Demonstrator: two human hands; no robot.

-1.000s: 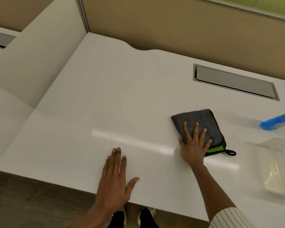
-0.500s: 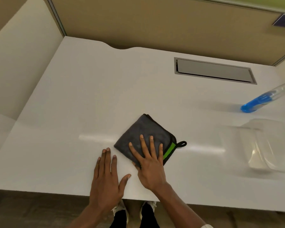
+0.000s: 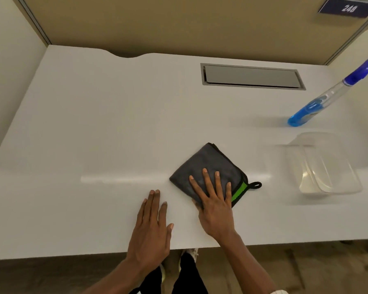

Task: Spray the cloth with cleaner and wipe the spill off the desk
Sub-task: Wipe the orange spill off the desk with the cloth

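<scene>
A folded dark grey cloth (image 3: 208,164) with a green stripe and a black hanging loop lies on the white desk (image 3: 115,115), near its front edge. My right hand (image 3: 216,211) presses flat on the cloth's near half, fingers spread. My left hand (image 3: 150,230) rests flat on the bare desk just left of it, fingers together, holding nothing. A clear spray bottle (image 3: 319,102) with blue liquid and a blue head stands at the far right, untouched. A pale glossy streak (image 3: 123,179) runs left from the cloth; I cannot tell whether it is wet or a reflection.
A clear plastic container (image 3: 323,166) sits on the desk to the right of the cloth, in front of the bottle. A grey cable hatch (image 3: 251,77) is set into the desk's back. Tan partition panels close the back and left. The floor and my shoes show below the edge.
My right hand slid the cloth leftward across the desk toward my left hand, then eased it slightly back right. My left hand stayed planted in place.
</scene>
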